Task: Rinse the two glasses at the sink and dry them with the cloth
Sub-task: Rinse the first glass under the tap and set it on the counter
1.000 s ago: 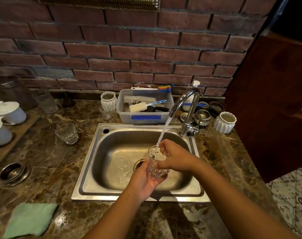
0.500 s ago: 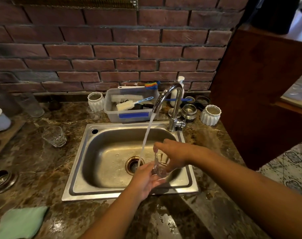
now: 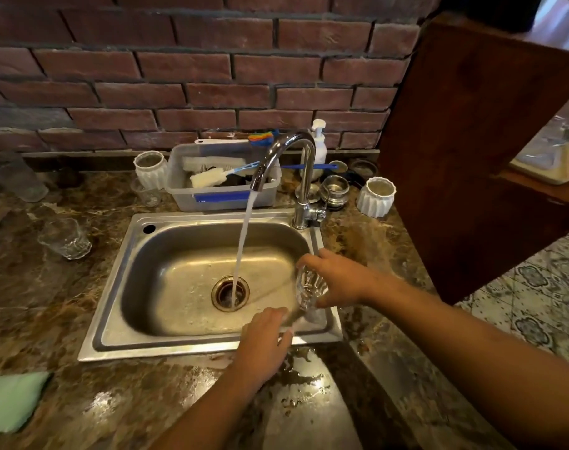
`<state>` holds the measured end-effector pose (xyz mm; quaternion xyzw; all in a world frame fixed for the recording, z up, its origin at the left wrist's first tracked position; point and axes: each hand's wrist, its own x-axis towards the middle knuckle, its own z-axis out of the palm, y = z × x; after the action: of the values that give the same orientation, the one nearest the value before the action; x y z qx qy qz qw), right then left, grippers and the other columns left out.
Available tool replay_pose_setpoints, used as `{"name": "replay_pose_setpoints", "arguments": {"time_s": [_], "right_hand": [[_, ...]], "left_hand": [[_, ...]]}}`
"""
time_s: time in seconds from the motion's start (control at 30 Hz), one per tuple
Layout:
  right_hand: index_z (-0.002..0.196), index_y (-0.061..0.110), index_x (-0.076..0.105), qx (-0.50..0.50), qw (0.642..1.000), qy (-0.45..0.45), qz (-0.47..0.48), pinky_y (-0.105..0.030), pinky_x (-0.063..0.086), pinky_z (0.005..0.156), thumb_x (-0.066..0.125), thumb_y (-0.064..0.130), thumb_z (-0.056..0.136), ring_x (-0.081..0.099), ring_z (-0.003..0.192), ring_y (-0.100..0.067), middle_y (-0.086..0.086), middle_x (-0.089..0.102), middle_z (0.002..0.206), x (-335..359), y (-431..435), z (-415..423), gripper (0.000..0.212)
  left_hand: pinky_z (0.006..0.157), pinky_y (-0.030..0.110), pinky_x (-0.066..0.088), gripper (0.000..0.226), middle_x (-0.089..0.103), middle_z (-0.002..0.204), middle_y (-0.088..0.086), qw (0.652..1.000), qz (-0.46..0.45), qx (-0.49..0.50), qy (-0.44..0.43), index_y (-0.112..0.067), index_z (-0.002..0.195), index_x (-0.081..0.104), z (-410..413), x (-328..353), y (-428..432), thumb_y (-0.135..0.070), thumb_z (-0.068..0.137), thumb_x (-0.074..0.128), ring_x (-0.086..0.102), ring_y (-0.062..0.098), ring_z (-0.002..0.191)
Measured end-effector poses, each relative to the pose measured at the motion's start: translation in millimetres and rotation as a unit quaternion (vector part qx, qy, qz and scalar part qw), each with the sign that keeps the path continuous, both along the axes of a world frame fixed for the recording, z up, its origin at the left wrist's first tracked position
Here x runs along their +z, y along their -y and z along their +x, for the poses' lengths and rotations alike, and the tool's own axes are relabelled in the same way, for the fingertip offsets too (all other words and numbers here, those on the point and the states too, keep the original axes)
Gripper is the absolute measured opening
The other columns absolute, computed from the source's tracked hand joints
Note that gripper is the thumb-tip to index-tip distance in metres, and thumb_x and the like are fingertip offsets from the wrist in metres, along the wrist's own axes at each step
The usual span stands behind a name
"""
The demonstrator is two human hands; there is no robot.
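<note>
A person's right grip (image 3: 344,282) is wrapping round a clear, cut-pattern glass (image 3: 310,287) and holding it tilted above the right end of the sink (image 3: 192,218), clear of the water (image 3: 242,241). The left grip (image 3: 264,339) is hovering over the sink's front rim, just beneath the glass, with fingers loosely spread and holding nothing. Blur is hiding whether they are touching the glass's base.

The rinse of this first glass appears to be ending, with the drying and the other glass to come. The second glass (image 3: 65,238) is waiting on the desk (image 3: 49,303) to the left of the sink, and the cloth (image 3: 10,401) is lying well off the sink's front-left corner. Either next move is likely calling for the free left grip to reach out past the sink's left side. Meanwhile the right will probably be needing a firm hold on a wet, slippery wall.

The curved chrome tap (image 3: 286,147) at the sink's back right is pouring a smooth stream straight into the brass-ringed drain (image 3: 230,292). The basin is showing as brushed steel with rounded corners and beaded with drops. The desk is gleaming as mottled brown polished stone, with puddles in front of the sink. The cloth is looking soft, pale green and flat. Behind the sink, a grey plastic tub (image 3: 224,193) is holding brushes before a rough brick wall (image 3: 192,69).
</note>
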<state>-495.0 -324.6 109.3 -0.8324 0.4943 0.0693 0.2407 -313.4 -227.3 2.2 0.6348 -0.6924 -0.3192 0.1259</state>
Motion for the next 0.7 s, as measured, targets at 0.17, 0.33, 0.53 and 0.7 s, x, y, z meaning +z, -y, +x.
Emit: {"name": "replay_pose_setpoints", "arguments": {"time_s": [0.17, 0.33, 0.53, 0.7], "right_hand": [[0.143, 0.035, 0.035, -0.053, 0.999, -0.006, 0.004, -0.029, 0.05, 0.092, 0.081, 0.03, 0.078, 0.053, 0.116, -0.022, -0.006, 0.045, 0.136, -13, 6, -33, 0.08], [0.152, 0.026, 0.031, -0.095, 0.995, -0.043, 0.012, -0.037, 0.046, 0.105, 0.084, 0.032, 0.077, 0.045, 0.133, -0.031, -0.013, 0.038, 0.148, -23, 28, -64, 0.092], [0.144, 0.02, 0.038, -0.12, 0.991, -0.058, -0.014, -0.039, 0.046, 0.098, 0.086, 0.031, 0.073, 0.049, 0.125, -0.033, -0.015, 0.045, 0.139, -37, 69, -92, 0.086], [0.145, 0.023, 0.038, -0.152, 0.987, -0.029, -0.039, -0.043, 0.048, 0.101, 0.087, 0.027, 0.072, 0.049, 0.125, -0.036, -0.019, 0.047, 0.138, -44, 106, -102, 0.089]], "left_hand": [[0.121, 0.058, 0.013, 0.069, 0.03, 0.16, 0.003, 0.974, 0.016, -0.037, 0.225, -0.026, 0.157, 0.019, -12, -23, -21, -0.063, 0.1, 0.017, 0.023, 0.028, 0.149], [0.12, 0.061, -0.003, 0.09, 0.029, 0.164, 0.015, 0.971, 0.018, -0.033, 0.236, -0.022, 0.159, 0.023, -14, -50, -37, -0.074, 0.091, -0.004, 0.022, 0.037, 0.153], [0.122, 0.059, -0.008, 0.092, 0.013, 0.169, 0.01, 0.972, 0.011, -0.019, 0.234, -0.027, 0.161, 0.007, -16, -46, -35, -0.076, 0.085, -0.012, 0.007, 0.031, 0.156], [0.122, 0.062, 0.003, 0.083, 0.024, 0.166, 0.013, 0.969, 0.036, -0.022, 0.245, -0.024, 0.16, 0.018, -16, -51, -33, -0.074, 0.094, 0.013, 0.018, 0.033, 0.154]]}}
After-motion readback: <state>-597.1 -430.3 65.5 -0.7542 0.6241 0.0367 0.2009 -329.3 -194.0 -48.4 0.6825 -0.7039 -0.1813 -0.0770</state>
